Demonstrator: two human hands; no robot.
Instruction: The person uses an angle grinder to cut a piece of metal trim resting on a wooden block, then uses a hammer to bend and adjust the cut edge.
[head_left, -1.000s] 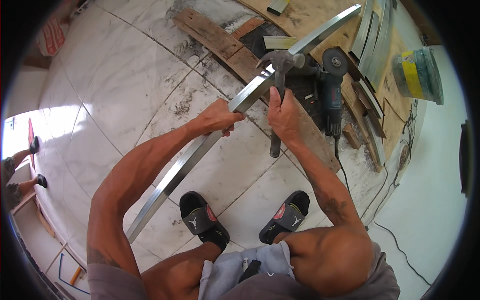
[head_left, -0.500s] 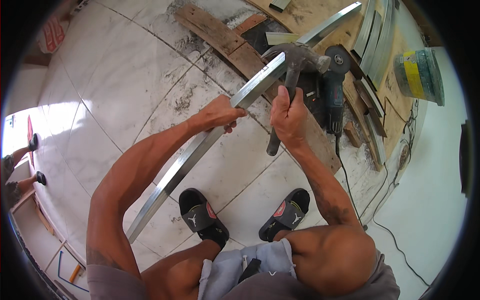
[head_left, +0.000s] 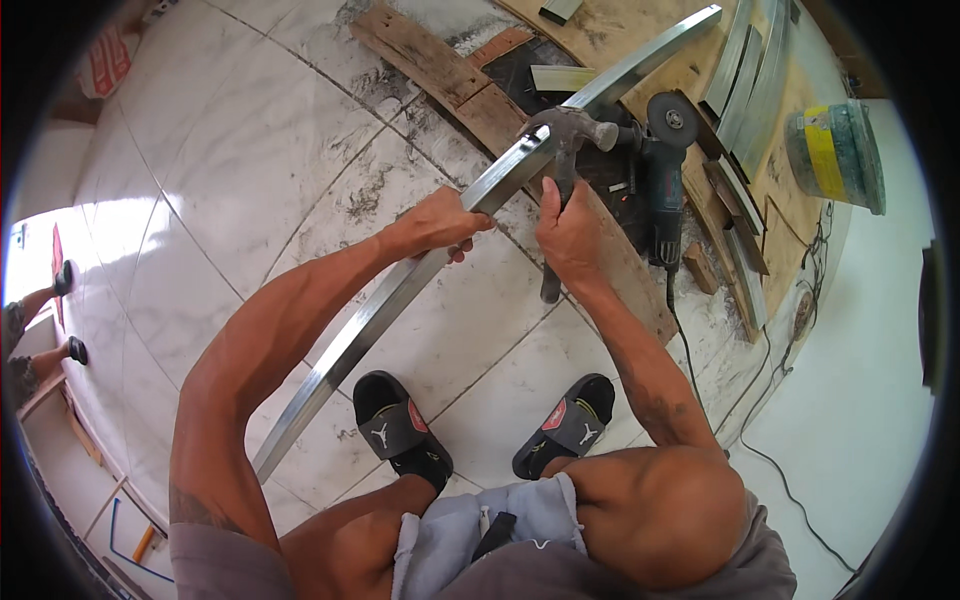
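Observation:
A long, shiny square metal tube (head_left: 345, 345) runs slantwise from the lower left to the upper right. My left hand (head_left: 445, 222) is closed around its middle. In my right hand (head_left: 573, 228) is a claw hammer (head_left: 570, 150), gripped by the shaft with the thumb along it. The hammer's claw end lies at the tube, near a small dark slot or mark on its upper face. Whether the claw sits in that slot I cannot tell. Under the tube lies a worn wooden plank (head_left: 425, 55).
An angle grinder (head_left: 665, 185) rests right of the hammer, its cord trailing over the tiled floor. Metal channel pieces (head_left: 750, 95) lie on a plywood sheet (head_left: 600, 28). A bucket with a yellow label (head_left: 845, 155) stands at the right. Another person's legs (head_left: 42, 300) show far left.
The hammer and my right hand have shifted slightly left and down, bringing the head over the tube's slot. My left hand keeps its grip in nearly the same place.

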